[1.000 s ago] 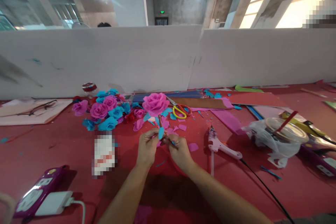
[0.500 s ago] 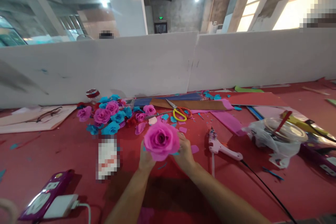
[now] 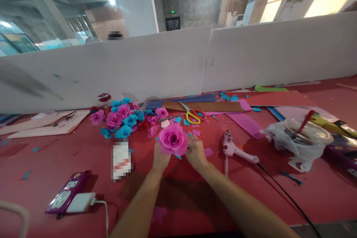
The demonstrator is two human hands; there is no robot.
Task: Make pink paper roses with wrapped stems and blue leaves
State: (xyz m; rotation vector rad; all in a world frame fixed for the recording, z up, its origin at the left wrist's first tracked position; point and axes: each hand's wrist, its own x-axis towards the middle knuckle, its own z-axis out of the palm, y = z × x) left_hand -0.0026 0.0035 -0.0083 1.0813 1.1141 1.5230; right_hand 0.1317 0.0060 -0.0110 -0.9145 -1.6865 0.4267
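Note:
A large pink paper rose (image 3: 173, 140) faces up at me above the table, held between my two hands. My left hand (image 3: 161, 158) is closed at the rose's left underside, with its fingers mostly hidden behind the petals. On the other side, my right hand (image 3: 197, 153) has its fingers curled in at the base of the flower. Bits of blue paper show under the petals. Just beyond the rose lie yellow-and-red-handled scissors (image 3: 193, 118) and small paper scraps. A white hot glue gun (image 3: 240, 153) rests to the right of my right hand.
Pink and blue paper roses (image 3: 122, 119) are heaped at the back left. A purple power strip (image 3: 65, 195) with a white charger (image 3: 81, 202) lies front left. At right stands a lidded cup (image 3: 309, 132) in a plastic bag. A white partition (image 3: 134, 67) bounds the table's back.
The whole view has shifted and tilted slightly. The rose sits a little higher in view and looks slightly smaller, with both hands still at it.

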